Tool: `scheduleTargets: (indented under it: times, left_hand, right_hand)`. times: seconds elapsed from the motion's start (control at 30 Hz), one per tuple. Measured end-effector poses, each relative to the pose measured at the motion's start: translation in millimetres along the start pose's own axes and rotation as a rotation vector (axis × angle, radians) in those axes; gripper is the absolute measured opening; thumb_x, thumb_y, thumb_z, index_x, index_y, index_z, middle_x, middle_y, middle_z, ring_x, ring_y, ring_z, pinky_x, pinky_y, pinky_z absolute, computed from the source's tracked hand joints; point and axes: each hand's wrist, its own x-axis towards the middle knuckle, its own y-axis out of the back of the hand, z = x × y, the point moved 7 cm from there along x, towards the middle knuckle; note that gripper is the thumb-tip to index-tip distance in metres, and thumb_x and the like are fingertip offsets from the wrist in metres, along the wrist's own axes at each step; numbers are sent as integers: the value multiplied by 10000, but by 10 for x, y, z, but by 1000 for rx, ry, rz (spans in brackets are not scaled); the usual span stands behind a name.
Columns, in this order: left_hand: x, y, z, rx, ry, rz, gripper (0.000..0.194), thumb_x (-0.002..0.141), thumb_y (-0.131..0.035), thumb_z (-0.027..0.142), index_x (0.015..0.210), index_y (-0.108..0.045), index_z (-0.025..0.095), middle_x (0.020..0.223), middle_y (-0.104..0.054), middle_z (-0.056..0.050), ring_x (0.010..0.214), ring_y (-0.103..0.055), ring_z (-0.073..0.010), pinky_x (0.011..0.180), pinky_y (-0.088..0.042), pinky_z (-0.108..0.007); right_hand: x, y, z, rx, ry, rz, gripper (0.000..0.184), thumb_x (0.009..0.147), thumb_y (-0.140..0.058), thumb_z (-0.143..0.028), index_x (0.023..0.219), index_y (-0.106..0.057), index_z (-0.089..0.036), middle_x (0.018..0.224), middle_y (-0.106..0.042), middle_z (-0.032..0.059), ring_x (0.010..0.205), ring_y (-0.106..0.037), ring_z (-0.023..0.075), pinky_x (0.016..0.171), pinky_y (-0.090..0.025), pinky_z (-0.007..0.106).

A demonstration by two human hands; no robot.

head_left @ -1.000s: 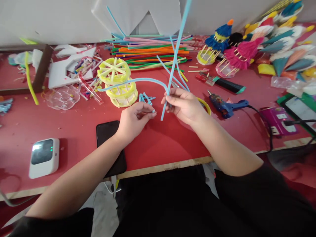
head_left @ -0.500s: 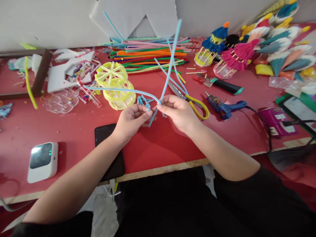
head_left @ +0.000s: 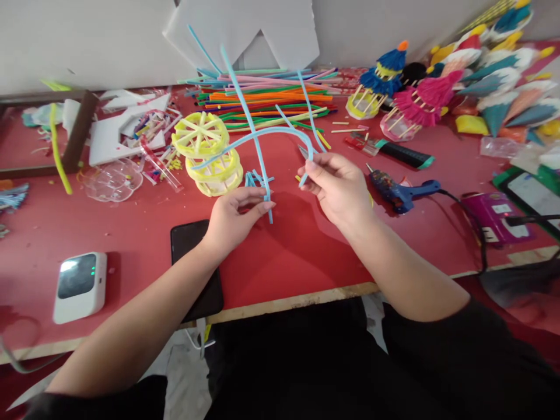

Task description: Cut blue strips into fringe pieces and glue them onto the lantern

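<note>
Between thumb and fingers, my left hand (head_left: pixel 238 217) pinches a straight light blue pipe cleaner (head_left: pixel 249 114) that leans up and to the left. My right hand (head_left: pixel 339 186) is closed on a second blue pipe cleaner (head_left: pixel 280 130), whose long end arcs leftward across the first one. Just behind my left fingertips is a small cluster of short blue pieces (head_left: pixel 255 178). Scissors (head_left: pixel 303 151) lie mostly hidden behind my right hand. A yellow wheel-like frame (head_left: pixel 201 135) of pipe cleaners and sticks stands left of the hands.
Loose colored pipe cleaners (head_left: pixel 262 96) lie at the back. To the right are a glue gun (head_left: pixel 400 189), a black-handled cutter (head_left: pixel 405 154) and small tasselled figures (head_left: pixel 429 99). A phone (head_left: pixel 205 297) and a white device (head_left: pixel 81 286) lie at the front left.
My hands have moved apart, the right one shifting right with its pipe cleaner. The straight pipe cleaner now rises from my left hand, tilted left. The scissors are more covered.
</note>
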Motion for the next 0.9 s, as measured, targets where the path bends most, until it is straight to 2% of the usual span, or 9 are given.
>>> scheduleTargets:
  times: [0.07, 0.13, 0.23, 0.37, 0.53, 0.63, 0.7, 0.8, 0.9]
  left_hand:
    - [12, 8, -6, -34, -9, 15, 238, 769, -871, 295, 935, -740, 187, 918, -834, -44, 886, -805, -190, 844, -629, -288]
    - [21, 13, -18, -62, 4, 22, 251, 764, -880, 306, 926, -726, 191, 887, -826, -35, 849, -798, -175, 786, -620, -264]
    - [25, 20, -38, -85, 36, 37, 295, 739, -903, 326, 925, -720, 189, 879, -823, -36, 818, -793, -168, 721, -615, -245]
    - [16, 27, -66, -85, 79, 53, 364, 710, -929, 383, 916, -706, 182, 885, -824, -47, 805, -794, -181, 686, -629, -251]
    - [16, 18, -58, -66, 68, 33, 318, 735, -918, 343, 886, -686, 185, 885, -820, -45, 860, -802, -180, 733, -623, -243]
    - [24, 20, -55, -46, 60, 30, 298, 749, -903, 346, 899, -700, 187, 899, -821, -49, 858, -800, -187, 773, -635, -277]
    - [29, 16, -47, -34, 46, 24, 296, 749, -898, 355, 902, -708, 186, 919, -822, -53, 866, -796, -192, 808, -637, -297]
    - [29, 26, -25, -8, 12, 32, 277, 755, -893, 348, 902, -722, 187, 928, -818, -46, 855, -777, -178, 810, -621, -290]
    - [24, 52, 5, 40, -22, 59, 245, 767, -885, 351, 876, -736, 189, 931, -808, -36, 837, -748, -164, 808, -608, -282]
  right_hand:
    - [-26, -52, 106, 25, -104, -47, 390, 647, -976, -445, 790, -687, -228, 735, -744, -48, 607, -686, 94, 601, -627, 245]
    - [-50, -91, 180, 91, -146, -62, 405, 648, -983, -444, 784, -672, -224, 726, -732, -59, 627, -702, 92, 630, -648, 243]
    - [-26, -58, 178, 223, -60, -2, 372, 698, -962, -415, 795, -646, -246, 747, -722, -93, 689, -721, 73, 710, -667, 227]
    - [52, 106, 107, 332, 80, 124, 297, 779, -911, -339, 796, -624, -263, 792, -721, -106, 778, -731, 52, 807, -661, 195]
    - [59, 160, 115, 209, 12, 163, 305, 839, -846, -359, 786, -560, -265, 823, -681, -70, 837, -735, 90, 865, -668, 254]
    - [11, 64, 100, 54, -38, 70, 368, 794, -861, -460, 826, -550, -266, 829, -663, -61, 821, -729, 110, 822, -673, 287]
    - [-32, -27, 95, -45, -73, -20, 426, 738, -888, -520, 839, -567, -258, 792, -652, -61, 742, -702, 111, 716, -663, 280]
    - [-111, -146, 119, -163, -149, -132, 493, 625, -955, -534, 797, -606, -231, 714, -651, -49, 630, -642, 111, 545, -604, 254]
    - [-202, -278, 165, -254, -237, -283, 489, 589, -979, -518, 777, -653, -206, 669, -661, -34, 595, -640, 121, 497, -580, 250]
